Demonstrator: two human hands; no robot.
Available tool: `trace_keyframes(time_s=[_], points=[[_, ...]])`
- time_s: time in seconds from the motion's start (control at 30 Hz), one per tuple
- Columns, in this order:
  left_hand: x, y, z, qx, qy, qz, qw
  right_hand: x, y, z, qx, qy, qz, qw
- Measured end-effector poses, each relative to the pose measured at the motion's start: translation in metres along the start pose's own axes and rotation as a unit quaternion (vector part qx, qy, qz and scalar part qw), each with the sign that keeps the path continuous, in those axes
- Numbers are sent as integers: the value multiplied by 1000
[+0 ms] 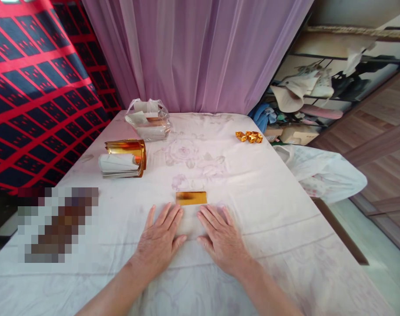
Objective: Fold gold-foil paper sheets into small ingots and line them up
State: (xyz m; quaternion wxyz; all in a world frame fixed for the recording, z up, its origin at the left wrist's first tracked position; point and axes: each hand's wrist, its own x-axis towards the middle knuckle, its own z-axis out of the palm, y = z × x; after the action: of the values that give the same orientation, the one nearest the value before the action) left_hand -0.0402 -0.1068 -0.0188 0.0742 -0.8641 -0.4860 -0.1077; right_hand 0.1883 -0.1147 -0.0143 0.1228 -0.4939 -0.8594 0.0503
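Observation:
My left hand (160, 239) and my right hand (221, 239) lie flat, palms down, side by side on the white flowered cloth (269, 197). Their fingers press on a pale sheet of paper (191, 221) between them, whose far edge is folded over as a gold foil strip (191, 198). The fingers of both hands are spread and hold nothing up.
A curled stack of gold foil sheets (124, 159) lies at the left. A clear plastic bag of paper (149, 119) stands behind it. Several small folded gold pieces (250, 136) sit at the far right. A pixelated patch (57, 224) covers the near left. The table's right edge drops to the floor.

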Motion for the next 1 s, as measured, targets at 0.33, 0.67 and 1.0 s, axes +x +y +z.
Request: trace_keyframes(time_s=[0.33, 0.67, 1.0], points=[[-1, -2, 1, 1, 20, 24, 1000, 31, -21, 7, 25, -33, -15, 999], [1, 0, -3, -8, 25, 11, 1000, 2, 6, 9, -24, 1, 52, 998], [5, 2, -6, 3, 32, 16, 999, 8, -15, 3, -17, 28, -28, 999]])
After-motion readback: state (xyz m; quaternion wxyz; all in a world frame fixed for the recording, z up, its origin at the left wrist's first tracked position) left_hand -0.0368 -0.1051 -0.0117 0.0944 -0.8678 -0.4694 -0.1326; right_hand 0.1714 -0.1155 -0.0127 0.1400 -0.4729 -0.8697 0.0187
